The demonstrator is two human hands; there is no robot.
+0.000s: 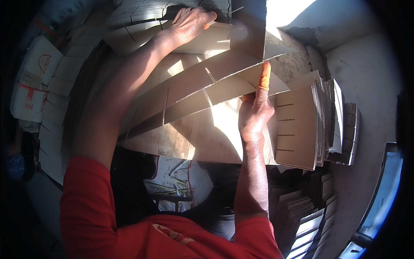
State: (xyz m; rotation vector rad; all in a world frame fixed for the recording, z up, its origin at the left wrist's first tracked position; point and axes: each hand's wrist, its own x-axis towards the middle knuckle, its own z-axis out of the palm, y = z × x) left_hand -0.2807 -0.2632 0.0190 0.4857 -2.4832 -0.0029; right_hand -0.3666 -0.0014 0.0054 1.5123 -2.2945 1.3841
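Observation:
At the far side, my left hand (189, 25) curls over the edge of a slotted cardboard sheet (151, 33) in front of a stack, an orange finger cover showing on one finger. My right hand (256, 113) grips the right end of a long slotted cardboard strip (189, 101). Its index finger, in an orange cover, stretches up along the strip; a second orange cover is partly hidden behind the cardboard. The strip slants down to the left above the wooden work surface (172, 142). An upright cardboard piece (248, 32) meets the strips near my right fingertip.
A stack of slotted cardboard sheets (297, 129) stands right of my right hand, and another stack (138, 11) lies at the far side. A white box (32, 82) is at the left. More cardboard pieces (302, 216) are low on the right, near a blue-paned frame (375, 203).

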